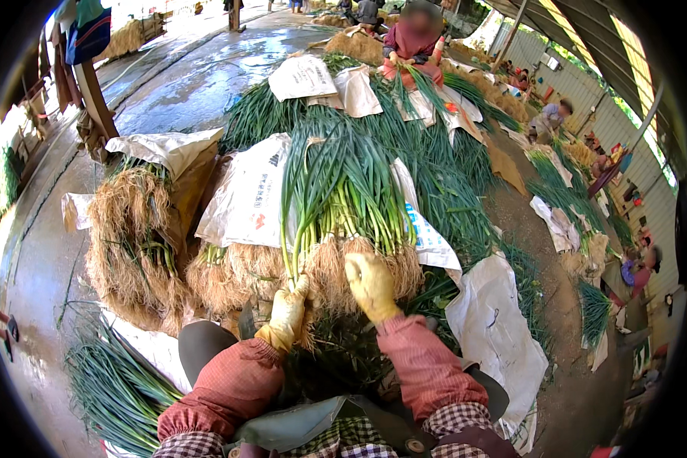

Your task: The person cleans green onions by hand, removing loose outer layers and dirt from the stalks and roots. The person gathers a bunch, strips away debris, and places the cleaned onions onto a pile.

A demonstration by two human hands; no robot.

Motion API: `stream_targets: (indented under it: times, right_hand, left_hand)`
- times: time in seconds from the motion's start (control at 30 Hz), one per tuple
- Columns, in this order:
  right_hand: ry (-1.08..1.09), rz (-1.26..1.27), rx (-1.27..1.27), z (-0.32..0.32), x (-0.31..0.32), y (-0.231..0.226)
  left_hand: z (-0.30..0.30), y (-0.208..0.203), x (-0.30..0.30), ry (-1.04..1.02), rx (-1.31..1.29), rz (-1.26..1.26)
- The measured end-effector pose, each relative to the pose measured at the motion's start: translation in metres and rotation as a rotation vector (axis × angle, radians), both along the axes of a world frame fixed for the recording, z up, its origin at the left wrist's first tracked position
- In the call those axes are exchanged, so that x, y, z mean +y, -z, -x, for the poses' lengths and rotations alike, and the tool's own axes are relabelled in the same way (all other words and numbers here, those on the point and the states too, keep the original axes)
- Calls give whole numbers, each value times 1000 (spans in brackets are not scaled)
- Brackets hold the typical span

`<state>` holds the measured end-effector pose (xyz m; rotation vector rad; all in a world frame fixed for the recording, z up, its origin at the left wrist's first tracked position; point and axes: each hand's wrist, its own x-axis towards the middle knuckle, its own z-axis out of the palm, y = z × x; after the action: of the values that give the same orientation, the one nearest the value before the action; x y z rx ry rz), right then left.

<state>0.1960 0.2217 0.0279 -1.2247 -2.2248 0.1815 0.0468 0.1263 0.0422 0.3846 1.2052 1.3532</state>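
Note:
My left hand (286,309), in a yellow glove, is closed round the lower stems of a few green onions (294,244), whose leaves point away from me. To its right, my right hand (372,282), also gloved, has its fingers curled in over the bushy tan roots (328,275) of a row of green onions. Whether anything is between those fingers is hidden. The row's pale stems (359,210) lie side by side, with dark green leaves fanning out beyond them. A white woven sack (248,191) lies left of the row.
A bundle of rooted onions (130,237) wrapped in sacking stands at left. More green onions (122,389) lie by my left knee. A loose white sack (492,328) spreads at right. Across the pile a co-worker (414,46) handles onions; other people sit along the right wall.

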Motion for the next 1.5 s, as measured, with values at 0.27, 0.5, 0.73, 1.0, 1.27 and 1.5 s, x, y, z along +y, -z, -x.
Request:
stream_targets:
  times: [0.27, 0.5, 0.73, 1.0, 1.27, 1.5]
  right_hand:
    - [178, 816, 111, 11, 96, 8]
    - [-53, 1300, 1146, 10, -25, 42]
    - [173, 486, -289, 50, 13, -43]
    - [-159, 154, -552, 45, -1, -15]
    - [-304, 809, 1053, 37, -60, -59]
    - [482, 367, 1256, -116, -17, -71]
  left_hand:
    - [11, 23, 14, 20, -206, -56]
    - [-1, 25, 3, 128, -445, -29]
    - [-7, 19, -1, 132, 228, -76]
    - [-11, 18, -32, 133, 395, -12]
    - [2, 4, -31, 148, -263, -91]
    - [-23, 19, -13, 279, -293, -6]
